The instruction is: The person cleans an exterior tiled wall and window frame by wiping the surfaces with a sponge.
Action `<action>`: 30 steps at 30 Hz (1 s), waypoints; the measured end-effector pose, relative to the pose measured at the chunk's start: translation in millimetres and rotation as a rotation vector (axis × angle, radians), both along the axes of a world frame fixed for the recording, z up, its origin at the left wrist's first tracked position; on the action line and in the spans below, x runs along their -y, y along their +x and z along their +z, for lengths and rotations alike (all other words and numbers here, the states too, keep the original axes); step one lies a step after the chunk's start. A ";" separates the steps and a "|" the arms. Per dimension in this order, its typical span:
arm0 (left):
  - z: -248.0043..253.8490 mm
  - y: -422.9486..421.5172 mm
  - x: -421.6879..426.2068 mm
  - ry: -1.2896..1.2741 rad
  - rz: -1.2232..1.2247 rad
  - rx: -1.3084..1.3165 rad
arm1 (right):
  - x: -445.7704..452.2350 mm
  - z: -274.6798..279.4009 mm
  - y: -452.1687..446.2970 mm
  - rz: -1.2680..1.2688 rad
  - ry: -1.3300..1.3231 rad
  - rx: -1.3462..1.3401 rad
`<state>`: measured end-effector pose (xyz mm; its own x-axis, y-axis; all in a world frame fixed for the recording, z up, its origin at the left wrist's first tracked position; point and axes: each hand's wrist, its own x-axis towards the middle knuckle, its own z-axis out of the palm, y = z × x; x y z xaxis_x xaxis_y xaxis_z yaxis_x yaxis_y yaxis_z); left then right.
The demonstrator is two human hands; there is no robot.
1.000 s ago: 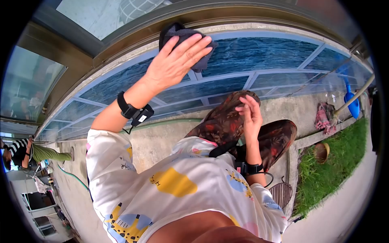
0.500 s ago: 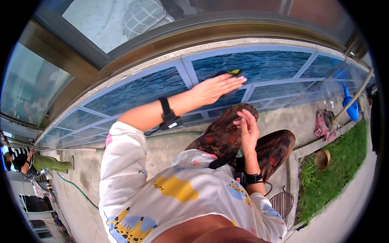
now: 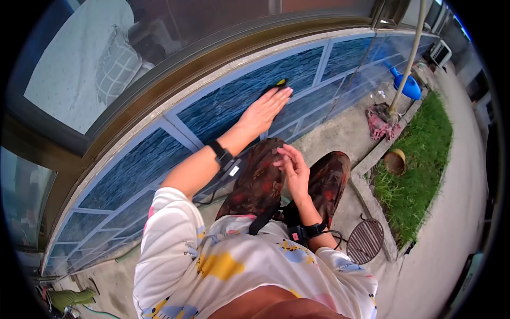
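My left hand (image 3: 263, 112) lies nearly flat against the blue stone-patterned wall panel (image 3: 223, 109), fingers pointing up and right. Under its fingertips is a small black-and-yellow object (image 3: 281, 83), pressed to the panel; most of it is hidden, so its kind cannot be made out. Over my knee in patterned trousers (image 3: 255, 178) hovers my right hand (image 3: 295, 169), its fingers loosely bent and apart, holding nothing. Each wrist wears a black strap with a small box and cable.
Above the panels runs a ledge below a window (image 3: 79, 64). To the right are a blue watering can (image 3: 407, 85), a pole, a pinkish rag (image 3: 382, 122), a brown pot (image 3: 394, 161) in grass and a round drain cover (image 3: 365, 241). Another person's green-trousered leg (image 3: 71, 299) shows lower left.
The view has turned toward the right. My left hand has slid rightward along the same panel with the black-and-yellow object. My right hand stays over the knee.
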<state>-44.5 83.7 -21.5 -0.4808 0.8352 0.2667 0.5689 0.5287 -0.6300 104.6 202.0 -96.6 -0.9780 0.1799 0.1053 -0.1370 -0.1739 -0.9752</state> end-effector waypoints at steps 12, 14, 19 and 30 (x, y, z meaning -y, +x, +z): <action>70.6 145.9 140.3 1.159 0.234 1.171 | 27.2 24.2 -24.6 0.288 -0.118 0.020; 57.5 132.4 126.1 1.443 0.116 1.324 | 28.7 54.6 -21.2 0.361 -0.177 -0.037; 22.4 89.7 54.4 1.906 0.085 1.796 | 2.6 85.2 -12.2 0.274 -0.117 -0.210; 64.5 91.1 25.0 1.367 -0.353 1.822 | -123.5 121.0 -119.3 -0.283 -0.184 -0.312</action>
